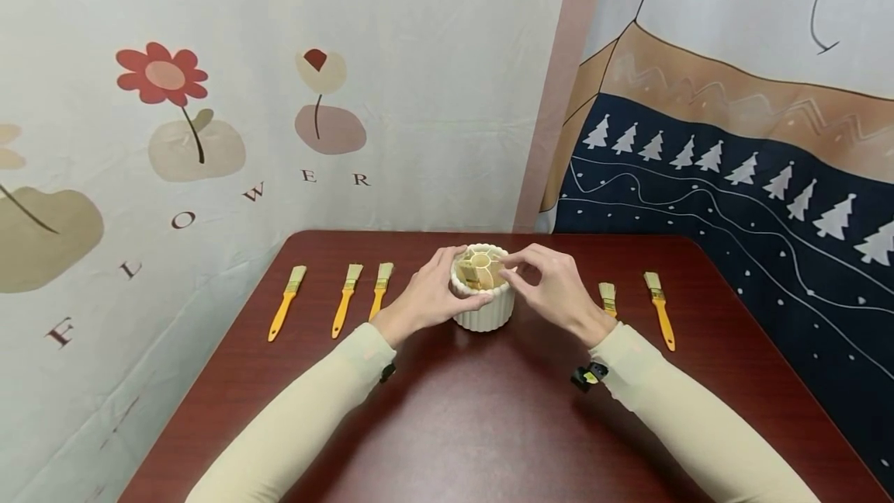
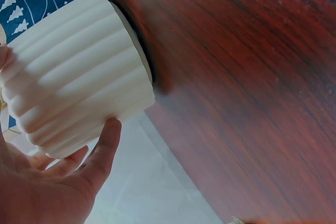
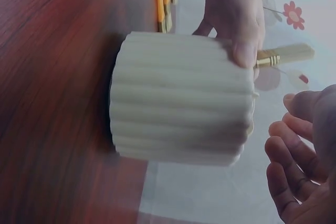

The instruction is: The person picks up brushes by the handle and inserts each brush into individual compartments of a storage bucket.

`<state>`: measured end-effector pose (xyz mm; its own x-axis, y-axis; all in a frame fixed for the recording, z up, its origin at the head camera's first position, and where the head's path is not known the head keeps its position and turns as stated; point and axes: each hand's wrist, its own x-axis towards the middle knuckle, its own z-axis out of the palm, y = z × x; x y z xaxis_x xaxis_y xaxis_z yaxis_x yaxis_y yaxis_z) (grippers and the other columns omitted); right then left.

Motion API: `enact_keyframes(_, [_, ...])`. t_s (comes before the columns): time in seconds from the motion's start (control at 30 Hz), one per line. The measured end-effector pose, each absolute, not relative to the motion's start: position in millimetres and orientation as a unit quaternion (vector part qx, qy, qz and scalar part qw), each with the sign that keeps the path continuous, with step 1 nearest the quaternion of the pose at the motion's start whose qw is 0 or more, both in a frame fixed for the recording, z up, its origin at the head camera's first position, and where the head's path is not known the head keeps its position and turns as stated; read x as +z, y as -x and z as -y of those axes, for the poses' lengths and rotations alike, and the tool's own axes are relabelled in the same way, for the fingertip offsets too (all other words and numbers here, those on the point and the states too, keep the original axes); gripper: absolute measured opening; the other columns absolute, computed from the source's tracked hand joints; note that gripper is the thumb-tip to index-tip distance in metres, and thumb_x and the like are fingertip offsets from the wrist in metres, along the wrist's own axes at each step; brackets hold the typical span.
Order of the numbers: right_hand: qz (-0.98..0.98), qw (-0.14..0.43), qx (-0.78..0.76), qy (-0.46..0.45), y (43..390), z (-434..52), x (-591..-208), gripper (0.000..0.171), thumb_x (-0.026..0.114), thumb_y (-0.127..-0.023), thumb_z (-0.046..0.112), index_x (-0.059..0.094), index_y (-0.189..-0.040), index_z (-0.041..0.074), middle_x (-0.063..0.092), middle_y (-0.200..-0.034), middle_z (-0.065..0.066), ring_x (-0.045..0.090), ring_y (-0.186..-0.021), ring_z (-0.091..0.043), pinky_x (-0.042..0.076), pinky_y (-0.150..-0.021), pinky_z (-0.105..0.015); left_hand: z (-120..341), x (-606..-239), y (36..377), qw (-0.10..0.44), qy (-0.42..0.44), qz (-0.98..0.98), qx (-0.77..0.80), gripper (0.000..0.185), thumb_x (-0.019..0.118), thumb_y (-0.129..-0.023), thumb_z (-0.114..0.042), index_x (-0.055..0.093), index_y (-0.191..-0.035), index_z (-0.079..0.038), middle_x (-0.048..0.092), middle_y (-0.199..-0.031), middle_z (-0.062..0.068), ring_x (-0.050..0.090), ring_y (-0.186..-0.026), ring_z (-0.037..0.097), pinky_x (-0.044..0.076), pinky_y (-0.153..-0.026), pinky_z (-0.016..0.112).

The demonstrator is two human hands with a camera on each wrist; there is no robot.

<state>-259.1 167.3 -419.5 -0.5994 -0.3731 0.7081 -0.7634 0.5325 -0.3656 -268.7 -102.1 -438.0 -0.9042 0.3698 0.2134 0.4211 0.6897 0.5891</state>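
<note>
A white ribbed pot (image 1: 483, 313) stands upright at the middle of the table. Its mouth has a divider with a round centre and spokes. My left hand (image 1: 427, 290) grips the pot from the left, thumb on the near side and fingers round the far side. One paintbrush (image 3: 286, 56) is in the pot, its pale bristles and metal band showing above the rim; the handle is hidden inside. Beside the right rim is my right hand (image 1: 553, 287), fingers loosely bent. In the right wrist view these fingers (image 3: 278, 157) hold nothing and stand apart from the pot.
Left of the pot lie three yellow-handled paintbrushes, the outermost brush (image 1: 282, 317) near the table's left edge. To the right are a brush (image 1: 608, 295) partly hidden behind my right wrist and another brush (image 1: 660, 309). Printed cloths hang behind the dark red table (image 1: 454, 441).
</note>
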Motion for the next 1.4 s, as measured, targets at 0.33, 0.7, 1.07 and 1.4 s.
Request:
enact_keyframes(0.33, [0.853,0.281,0.328,-0.294,258.8,-191.0,-424.6,0.019,0.094,-0.099,0.01,0.089,-0.117,0.007,0.088,-0.108,-0.007,0.081,-0.09,-0.026,0.067,-0.079,-0.047,102.4,-438.8,267.8,0.038,0.214,0.919,-0.33,0.109,0.092,-0.094,-0.064,0.042,-0.177,-0.015,0.054,-0.174,0.01,0.065,-0.154,0.04,0.056,-0.127,0.062])
enact_keyframes(0.7, [0.877,0.259,0.313,-0.256,259.8,-215.6,-428.6,0.02,0.092,-0.102,0.013,0.089,-0.121,0.01,0.088,-0.114,-0.007,0.082,-0.097,-0.03,0.068,-0.084,-0.043,102.2,-439.2,269.5,0.031,0.214,0.917,-0.335,0.111,0.091,-0.094,-0.064,0.041,-0.179,-0.014,0.053,-0.178,0.011,0.063,-0.157,0.039,0.054,-0.13,0.06])
enact_keyframes(1.07, [0.892,0.254,0.304,-0.219,261.9,-241.3,-429.8,0.02,0.091,-0.103,0.015,0.089,-0.122,0.011,0.088,-0.115,-0.009,0.077,-0.092,-0.028,0.062,-0.079,-0.033,106.2,-435.5,271.3,0.007,0.227,0.915,-0.334,0.113,0.09,-0.096,-0.062,0.034,-0.183,-0.017,0.048,-0.183,0.01,0.056,-0.165,0.036,0.05,-0.135,0.06])
enact_keyframes(1.4, [0.899,0.252,0.293,-0.206,264.8,-262.8,-434.5,0.02,0.092,-0.102,0.015,0.089,-0.121,0.01,0.087,-0.108,-0.009,0.078,-0.087,-0.028,0.061,-0.076,-0.034,109.9,-431.1,276.6,-0.014,0.239,0.912,-0.334,0.114,0.09,-0.097,-0.059,0.032,-0.185,-0.016,0.043,-0.187,0.011,0.049,-0.171,0.035,0.045,-0.139,0.059])
